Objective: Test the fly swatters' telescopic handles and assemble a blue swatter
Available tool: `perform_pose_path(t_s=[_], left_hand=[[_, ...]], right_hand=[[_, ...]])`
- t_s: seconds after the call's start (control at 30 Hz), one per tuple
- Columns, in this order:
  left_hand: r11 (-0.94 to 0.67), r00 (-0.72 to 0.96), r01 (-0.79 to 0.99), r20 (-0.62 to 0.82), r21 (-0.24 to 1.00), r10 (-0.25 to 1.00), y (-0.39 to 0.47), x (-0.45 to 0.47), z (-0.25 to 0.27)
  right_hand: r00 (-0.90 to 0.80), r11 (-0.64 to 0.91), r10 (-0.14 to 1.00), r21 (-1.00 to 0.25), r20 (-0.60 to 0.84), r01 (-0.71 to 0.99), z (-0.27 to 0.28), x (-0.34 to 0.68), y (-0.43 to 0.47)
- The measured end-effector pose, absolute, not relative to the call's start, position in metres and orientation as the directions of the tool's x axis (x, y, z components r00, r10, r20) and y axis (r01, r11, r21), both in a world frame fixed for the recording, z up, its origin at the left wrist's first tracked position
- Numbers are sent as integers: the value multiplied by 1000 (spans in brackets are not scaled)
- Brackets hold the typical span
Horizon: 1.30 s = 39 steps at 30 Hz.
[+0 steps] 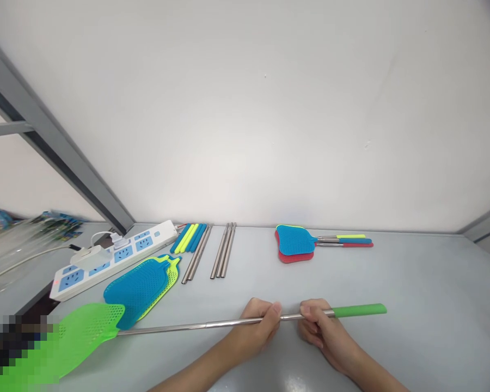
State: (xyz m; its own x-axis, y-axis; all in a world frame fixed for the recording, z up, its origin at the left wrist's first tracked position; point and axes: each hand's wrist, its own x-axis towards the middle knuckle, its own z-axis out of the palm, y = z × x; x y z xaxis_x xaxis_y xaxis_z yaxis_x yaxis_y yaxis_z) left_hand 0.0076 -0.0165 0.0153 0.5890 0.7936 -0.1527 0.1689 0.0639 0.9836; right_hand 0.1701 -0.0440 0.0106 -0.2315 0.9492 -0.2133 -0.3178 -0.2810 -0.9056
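Both of my hands grip a green fly swatter (92, 332) with a long telescopic metal rod, extended from left to right just above the grey table. My left hand (261, 325) is closed around the middle of the rod. Close to the green grip, my right hand (322, 329) pinches the rod's right part. The swatter's flat, perforated head reaches the lower left, where pixelation covers part of it. Behind it lie loose swatter heads, a blue one (141, 288) on top of a yellow one (172, 272).
A white power strip (114, 261) with plugs stands at the left. Blue and yellow grips (190, 238) and several metal rods (224, 250) lie near the wall. Assembled swatters (297, 240) are stacked farther right. Clear plastic packaging (20, 245) sits at far left.
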Motion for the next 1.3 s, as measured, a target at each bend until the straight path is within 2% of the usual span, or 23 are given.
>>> perform_pose_path(t_s=[0.53,0.73,0.93,1.3], left_hand=[[19,574,142,-98,990,813,-14,10,16],[80,520,67,-103,995,848,-12,11,16],[76,488,67,-99,995,867,-13,11,16],[95,530,40,-102,995,842,-12,9,15]], right_hand=[[-247,-269,950,-899,-190,-345,12,169,-42],[-331,-308,926,-874,-184,-376,17,169,-41],[-341,-312,924,-859,-174,-406,20,170,-41],[-333,-314,924,-865,-186,-390,18,170,-41]])
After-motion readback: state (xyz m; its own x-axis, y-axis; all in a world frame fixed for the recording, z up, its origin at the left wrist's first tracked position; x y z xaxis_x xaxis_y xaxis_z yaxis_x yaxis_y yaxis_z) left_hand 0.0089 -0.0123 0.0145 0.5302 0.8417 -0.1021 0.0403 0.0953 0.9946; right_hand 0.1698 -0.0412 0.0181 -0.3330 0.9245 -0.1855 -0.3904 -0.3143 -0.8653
